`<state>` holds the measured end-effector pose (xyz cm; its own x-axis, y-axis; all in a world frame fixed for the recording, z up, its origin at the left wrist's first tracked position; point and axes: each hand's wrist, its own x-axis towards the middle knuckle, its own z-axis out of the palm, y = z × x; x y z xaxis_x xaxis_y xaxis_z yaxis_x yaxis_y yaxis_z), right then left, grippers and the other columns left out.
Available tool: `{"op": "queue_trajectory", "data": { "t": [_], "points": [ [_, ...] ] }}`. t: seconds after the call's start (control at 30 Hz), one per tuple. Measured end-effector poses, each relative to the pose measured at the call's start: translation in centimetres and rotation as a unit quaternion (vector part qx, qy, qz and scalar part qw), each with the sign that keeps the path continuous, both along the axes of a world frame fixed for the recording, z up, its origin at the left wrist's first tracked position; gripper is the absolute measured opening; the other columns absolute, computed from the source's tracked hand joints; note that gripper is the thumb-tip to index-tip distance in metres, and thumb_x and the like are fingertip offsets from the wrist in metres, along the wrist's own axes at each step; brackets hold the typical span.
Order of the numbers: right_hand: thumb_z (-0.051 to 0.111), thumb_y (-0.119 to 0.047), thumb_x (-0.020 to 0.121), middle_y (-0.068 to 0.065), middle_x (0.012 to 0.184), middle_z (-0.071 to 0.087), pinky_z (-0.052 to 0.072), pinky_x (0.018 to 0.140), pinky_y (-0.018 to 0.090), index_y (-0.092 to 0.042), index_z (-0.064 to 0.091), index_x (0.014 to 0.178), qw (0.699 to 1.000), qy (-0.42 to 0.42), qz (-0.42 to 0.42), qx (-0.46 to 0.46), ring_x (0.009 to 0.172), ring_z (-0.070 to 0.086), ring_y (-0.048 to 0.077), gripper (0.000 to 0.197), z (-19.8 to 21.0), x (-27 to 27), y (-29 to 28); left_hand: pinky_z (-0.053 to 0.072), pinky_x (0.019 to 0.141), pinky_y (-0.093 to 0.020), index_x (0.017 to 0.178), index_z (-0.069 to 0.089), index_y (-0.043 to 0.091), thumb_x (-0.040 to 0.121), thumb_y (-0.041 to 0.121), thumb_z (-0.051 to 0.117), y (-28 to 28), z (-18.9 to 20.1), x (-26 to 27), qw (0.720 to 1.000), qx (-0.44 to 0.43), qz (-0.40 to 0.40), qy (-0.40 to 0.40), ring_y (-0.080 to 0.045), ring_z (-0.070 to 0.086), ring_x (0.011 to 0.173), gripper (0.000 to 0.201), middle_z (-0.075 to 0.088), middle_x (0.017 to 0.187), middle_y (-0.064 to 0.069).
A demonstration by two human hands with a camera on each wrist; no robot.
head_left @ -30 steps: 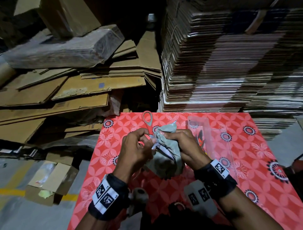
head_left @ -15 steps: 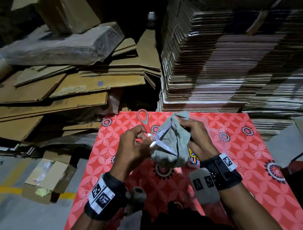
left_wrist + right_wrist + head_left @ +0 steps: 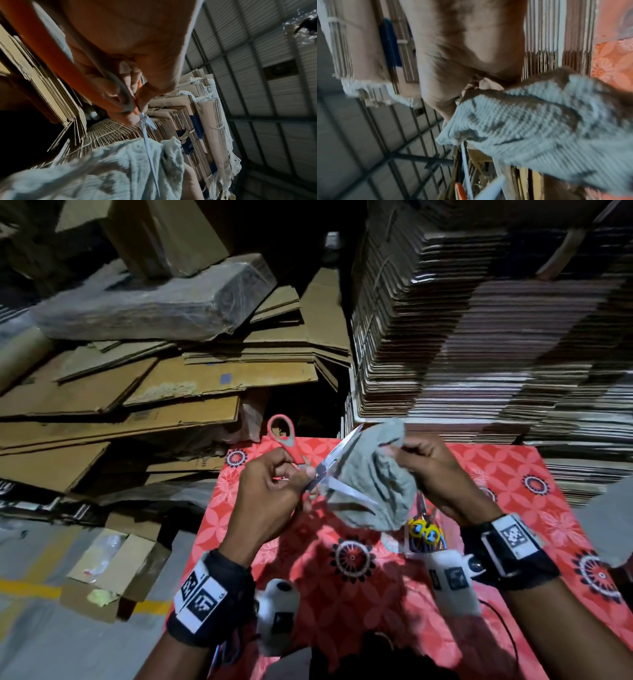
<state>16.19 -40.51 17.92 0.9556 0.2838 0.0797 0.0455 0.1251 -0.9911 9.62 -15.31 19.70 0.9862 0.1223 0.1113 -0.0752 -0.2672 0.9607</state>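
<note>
**Head view: scissors and cloth held above the table**

At frame centre, the left hand grips the scissors at the red handles, which point to the upper left. The blades are spread, one toward the upper right and one toward the lower right. The right hand clutches the grey cloth against both blades. Stacked cardboard rises along the far edge of the red table cover.

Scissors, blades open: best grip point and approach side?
Grip the scissors by the red handles, coming from the left, as the left hand does. The blades splay open rightward into the grey cloth held by the right hand, so that side is sharp.
</note>
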Motion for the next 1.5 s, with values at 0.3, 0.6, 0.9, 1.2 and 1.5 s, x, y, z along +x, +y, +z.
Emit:
{"op": "queue_trajectory", "data": {
  "t": [0.3, 0.6, 0.9, 1.2, 1.5],
  "points": [
    [0.069, -0.04, 0.096, -0.001, 0.075, 0.07, 0.046, 0.064, 0.027, -0.018, 0.081, 0.086, 0.986, 0.026, 0.148, -0.074, 0.066, 0.061, 0.014, 0.026, 1.5, -0.8, 2.4, 0.054, 0.046, -0.037, 0.09, 0.058, -0.009, 0.099, 0.003, 0.067, -0.8, 0.7, 0.5, 0.999, -0.047, -0.014, 0.01, -0.024, 0.061, 0.042, 0.018, 0.065, 0.068, -0.024],
    [0.076, -0.017, 0.093, -0.01, 0.067, 0.065, 0.039, 0.06, 0.018, -0.014, 0.082, 0.093, 0.984, 0.024, 0.144, -0.105, 0.06, 0.052, 0.005, 0.006, 1.5, -1.4, 4.7, 0.053, 0.042, -0.062, 0.089, 0.06, 0.008, 0.098, 0.012, 0.072, -2.0, -0.1, 1.1, 1.0, -0.013, -0.006, 0.012, -0.031, 0.066, 0.043, 0.016, 0.055, 0.06, -0.002],
    [0.071, 0.001, 0.092, 0.014, 0.086, 0.075, 0.051, 0.065, 0.022, 0.004, 0.076, 0.095, 0.982, 0.082, 0.154, -0.071, 0.071, 0.069, 0.017, 0.006, 1.2, -1.9, 5.6, 0.05, 0.045, -0.051, 0.083, 0.054, 0.002, 0.093, 0.027, 0.073, -1.3, 0.2, 0.2, 0.998, -0.055, -0.03, 0.017, -0.033, 0.061, 0.041, 0.033, 0.055, 0.063, -0.031],
    [0.074, -0.002, 0.068, 0.026, 0.098, 0.073, 0.054, 0.083, 0.038, 0.014, 0.071, 0.104, 0.959, 0.22, 0.165, -0.068, 0.085, 0.071, 0.032, 0.04, 0.0, -2.2, 5.1, 0.045, 0.039, -0.024, 0.08, 0.059, 0.006, 0.092, 0.016, 0.079, -2.0, -1.0, -0.4, 0.999, -0.042, 0.009, 0.027, -0.037, 0.067, 0.046, 0.025, 0.07, 0.073, -0.025],
    [0.073, -0.002, 0.07, 0.031, 0.1, 0.07, 0.049, 0.091, 0.047, 0.013, 0.072, 0.1, 0.956, 0.257, 0.126, -0.072, 0.093, 0.067, 0.039, 0.033, -1.4, -3.3, 4.0, 0.04, 0.041, -0.015, 0.065, 0.062, 0.008, 0.09, 0.013, 0.08, -2.9, -2.1, -0.8, 0.999, -0.019, 0.023, 0.023, -0.007, 0.058, 0.04, 0.031, 0.057, 0.059, -0.006]
  ]
}}
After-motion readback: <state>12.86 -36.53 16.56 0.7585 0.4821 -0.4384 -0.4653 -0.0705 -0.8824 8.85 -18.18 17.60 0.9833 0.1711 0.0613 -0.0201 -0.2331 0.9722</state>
